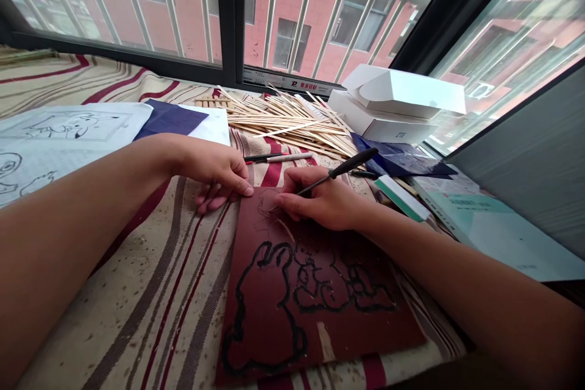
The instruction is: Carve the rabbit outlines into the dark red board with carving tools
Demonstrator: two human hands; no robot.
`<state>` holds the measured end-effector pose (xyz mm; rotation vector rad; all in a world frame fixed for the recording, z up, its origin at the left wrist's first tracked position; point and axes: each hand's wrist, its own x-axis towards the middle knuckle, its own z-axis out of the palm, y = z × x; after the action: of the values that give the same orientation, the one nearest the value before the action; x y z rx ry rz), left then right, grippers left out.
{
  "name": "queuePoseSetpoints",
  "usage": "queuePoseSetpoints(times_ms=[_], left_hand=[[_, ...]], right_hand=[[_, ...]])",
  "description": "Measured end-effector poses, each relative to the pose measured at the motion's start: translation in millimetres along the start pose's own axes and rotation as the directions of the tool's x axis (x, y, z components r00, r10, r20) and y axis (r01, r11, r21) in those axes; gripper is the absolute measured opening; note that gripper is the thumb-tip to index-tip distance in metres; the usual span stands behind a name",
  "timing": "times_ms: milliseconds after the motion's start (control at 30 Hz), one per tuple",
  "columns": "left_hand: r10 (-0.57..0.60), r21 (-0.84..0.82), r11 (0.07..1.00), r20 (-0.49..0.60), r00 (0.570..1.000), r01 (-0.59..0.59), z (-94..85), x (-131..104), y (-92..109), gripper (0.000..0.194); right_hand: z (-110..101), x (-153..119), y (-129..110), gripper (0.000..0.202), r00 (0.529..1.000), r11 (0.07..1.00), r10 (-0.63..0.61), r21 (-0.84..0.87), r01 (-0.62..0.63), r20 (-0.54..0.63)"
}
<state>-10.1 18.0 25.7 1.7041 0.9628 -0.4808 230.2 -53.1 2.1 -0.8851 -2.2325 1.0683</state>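
Note:
A dark red board [320,341] with black cartoon outlines and a fainter drawing near its top lies on the striped cloth. My right hand [320,198] is closed round a carving tool [354,163] with a black handle and thin metal shaft, its tip low over the faint drawing. At the board's top left corner, the thumb of my left hand [219,177] rests on the edge, its other fingers loosely curled over the cloth with nothing seen in them.
Pens [290,158] and a pile of thin wooden sticks [292,122] lie beyond the board. Drawings on paper [68,128] are at the left. White boxes [393,103], dark blue sheets [402,155] and a green-and-white book [498,225] stand or lie at the right, near the window.

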Motion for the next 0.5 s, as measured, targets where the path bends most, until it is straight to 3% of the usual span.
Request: queuePoseSetpoints(times_ms=[133, 300, 500], left_hand=[[-0.003, 0.007, 1.000, 0.000, 1.000, 0.003, -0.1, -0.1, 0.6, 0.035], [-0.006, 0.015, 1.000, 0.001, 1.000, 0.006, 1.2, -1.4, 2.6, 0.038], [0.001, 0.027, 1.000, -0.009, 1.000, 0.000, 2.8, -2.4, 4.7, 0.040]], right_hand=[[0.0, -1.4, 1.3, 0.026, 0.999, 0.999, 0.033, 0.021, -0.034, 0.013], [1.3, -2.5, 0.8, 0.027, 0.988, 0.989, 0.137, 0.066, -0.133, -0.064], [-0.1, -3.8, -2.9, 0.027, 0.993, 0.993, 0.104, -0.053, -0.107, -0.057]])
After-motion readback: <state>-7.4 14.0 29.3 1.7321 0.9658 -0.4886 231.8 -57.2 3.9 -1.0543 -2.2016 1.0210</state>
